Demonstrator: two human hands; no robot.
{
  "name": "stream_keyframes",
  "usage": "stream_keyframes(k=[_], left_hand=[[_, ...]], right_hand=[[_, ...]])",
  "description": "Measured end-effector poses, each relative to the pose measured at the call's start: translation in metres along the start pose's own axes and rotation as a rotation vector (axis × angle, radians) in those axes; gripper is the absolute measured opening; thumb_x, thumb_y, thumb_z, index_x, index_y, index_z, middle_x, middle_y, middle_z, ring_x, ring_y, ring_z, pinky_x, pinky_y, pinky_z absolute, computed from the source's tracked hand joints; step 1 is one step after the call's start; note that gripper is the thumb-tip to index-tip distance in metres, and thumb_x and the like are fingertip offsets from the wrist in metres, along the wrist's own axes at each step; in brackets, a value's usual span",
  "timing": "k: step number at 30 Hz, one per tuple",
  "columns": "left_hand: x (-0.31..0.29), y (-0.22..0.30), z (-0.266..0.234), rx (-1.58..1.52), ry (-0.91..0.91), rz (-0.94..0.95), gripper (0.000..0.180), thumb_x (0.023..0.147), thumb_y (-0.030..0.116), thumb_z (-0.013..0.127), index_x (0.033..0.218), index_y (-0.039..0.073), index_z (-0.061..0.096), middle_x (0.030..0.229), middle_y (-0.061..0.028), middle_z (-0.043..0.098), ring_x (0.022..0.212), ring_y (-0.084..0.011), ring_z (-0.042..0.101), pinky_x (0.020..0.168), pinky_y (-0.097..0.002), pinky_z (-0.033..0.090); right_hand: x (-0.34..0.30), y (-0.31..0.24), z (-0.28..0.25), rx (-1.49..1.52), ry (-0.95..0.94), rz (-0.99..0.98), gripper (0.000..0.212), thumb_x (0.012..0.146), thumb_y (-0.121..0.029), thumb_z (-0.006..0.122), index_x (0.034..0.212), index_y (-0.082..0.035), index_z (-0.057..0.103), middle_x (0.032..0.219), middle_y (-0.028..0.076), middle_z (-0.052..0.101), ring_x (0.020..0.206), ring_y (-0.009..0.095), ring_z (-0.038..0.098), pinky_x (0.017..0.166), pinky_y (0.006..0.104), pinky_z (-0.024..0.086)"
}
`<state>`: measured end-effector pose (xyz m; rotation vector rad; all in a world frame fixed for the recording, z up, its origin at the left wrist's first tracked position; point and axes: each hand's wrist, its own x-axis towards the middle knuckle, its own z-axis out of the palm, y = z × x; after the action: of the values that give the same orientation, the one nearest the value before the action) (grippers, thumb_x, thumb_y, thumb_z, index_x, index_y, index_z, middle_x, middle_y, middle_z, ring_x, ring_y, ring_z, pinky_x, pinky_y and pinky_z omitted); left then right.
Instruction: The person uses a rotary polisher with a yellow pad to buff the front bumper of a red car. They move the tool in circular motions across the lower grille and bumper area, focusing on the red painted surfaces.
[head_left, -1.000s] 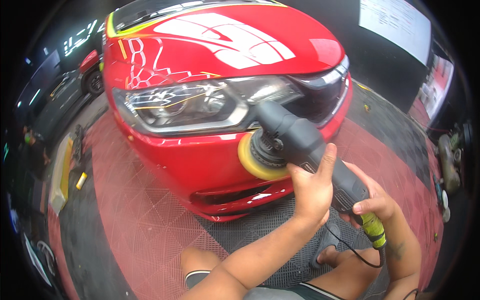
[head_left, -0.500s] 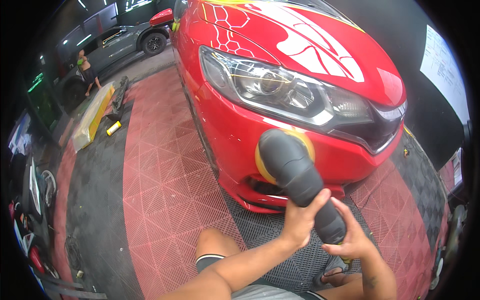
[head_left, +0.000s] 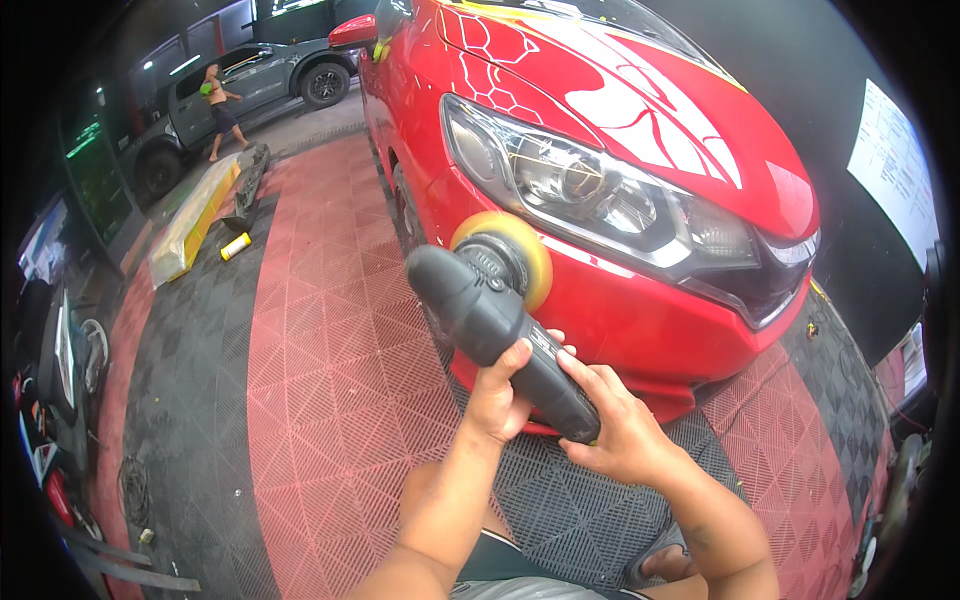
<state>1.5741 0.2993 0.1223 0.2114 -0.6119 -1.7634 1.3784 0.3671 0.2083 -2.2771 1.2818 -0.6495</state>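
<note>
Both my hands grip a black power polisher (head_left: 478,312), held at a slant in front of the red car (head_left: 625,325). My left hand (head_left: 497,398) is wrapped round the middle of its body. Closer to the rear end of the handle, my right hand (head_left: 622,428) is closed round it. The round yellow foam pad (head_left: 538,268) faces the bumper corner, below the outer end of the headlight (head_left: 580,185), and seems to lie against the paint. Part of the pad is hidden behind the tool's head, and whether it spins cannot be seen.
Red and black grid tiles (head_left: 320,380) cover the floor. On the left lie a yellow bottle (head_left: 235,247) and a long wrapped yellow-and-white piece (head_left: 198,220). A person (head_left: 220,110) walks near a grey pickup (head_left: 250,85). A motorbike (head_left: 65,360) stands at the left edge.
The polisher has moved left and up, from the lower bumper to the corner below the headlight, and tilts more leftward. Both hands kept hold. The far person has walked to the right.
</note>
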Motion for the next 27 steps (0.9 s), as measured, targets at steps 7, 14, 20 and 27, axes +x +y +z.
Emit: stream_keyframes(k=[7, 14, 20, 27], left_hand=[[-0.039, -0.026, -0.023, -0.126, 0.018, -0.14, 0.065, 0.099, 0.038, 0.086, 0.144, 0.001, 0.058, 0.134, -0.0159, 0.071, 0.132, -0.0342, 0.068, 0.12, -0.0561, 0.053], [-0.012, 0.001, -0.028, -0.089, 0.041, -0.058, 0.065, 0.103, 0.037, 0.081, 0.148, 0.001, 0.052, 0.139, -0.0181, 0.069, 0.131, -0.0361, 0.069, 0.117, -0.0555, 0.056], [-0.015, 0.018, -0.038, -0.139, 0.08, -0.113, 0.058, 0.101, 0.031, 0.082, 0.142, 0.0, 0.056, 0.129, -0.0164, 0.072, 0.126, -0.0345, 0.072, 0.111, -0.0563, 0.06], [-0.043, -0.033, -0.037, -0.003, 0.105, -0.074, 0.057, 0.098, 0.016, 0.084, 0.146, 0.006, 0.056, 0.136, -0.0164, 0.07, 0.134, -0.0363, 0.067, 0.119, -0.0587, 0.055]], right_hand=[[-0.029, 0.009, 0.019, -0.007, -0.084, -0.01, 0.116, 0.076, -0.018, 0.094, 0.175, -0.021, 0.036, 0.142, 0.023, 0.058, 0.118, 0.047, 0.072, 0.098, 0.0527, 0.062], [0.003, -0.018, 0.008, 0.007, -0.043, 0.032, 0.116, 0.078, -0.019, 0.095, 0.175, -0.012, 0.032, 0.151, 0.028, 0.057, 0.13, 0.05, 0.068, 0.107, 0.0533, 0.06], [-0.019, -0.009, 0.022, -0.079, -0.138, 0.332, 0.115, 0.088, -0.036, 0.089, 0.176, -0.007, 0.022, 0.12, 0.032, 0.077, 0.106, 0.052, 0.077, 0.093, 0.0563, 0.062], [-0.062, 0.042, 0.056, -0.231, 0.003, 0.347, 0.086, 0.085, -0.021, 0.083, 0.161, -0.007, 0.046, 0.116, 0.026, 0.079, 0.104, 0.049, 0.077, 0.088, 0.058, 0.062]])
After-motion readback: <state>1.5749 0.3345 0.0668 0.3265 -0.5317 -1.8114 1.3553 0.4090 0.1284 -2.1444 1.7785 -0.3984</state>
